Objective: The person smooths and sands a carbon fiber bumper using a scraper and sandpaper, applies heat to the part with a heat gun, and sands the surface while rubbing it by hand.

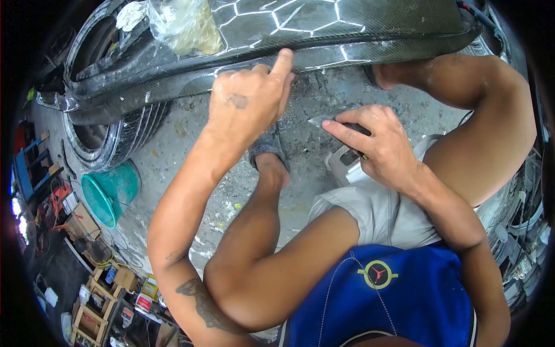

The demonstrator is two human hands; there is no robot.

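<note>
A glossy carbon-fibre panel (pixel 404 26) with a long raised ridge and a lower lip lies across the top of the view. My left hand (pixel 245 98) reaches up to it, its index finger stretched out and its tip touching the ridge edge. The other fingers of that hand are bent over the lip and partly hidden. In my right hand (pixel 384 141) is a utility knife (pixel 354 128) with a dark handle. Its pointed blade faces left, below the panel and apart from it. My right index finger lies along the handle near the blade.
Tyres (pixel 95 141) stand under the panel's left end. A clear plastic bag (pixel 182 26) lies on top of the panel. A green bucket (pixel 110 194) lies tipped on the stained floor (pixel 173 130). Tools and wooden frames (pixel 95 303) crowd the lower left.
</note>
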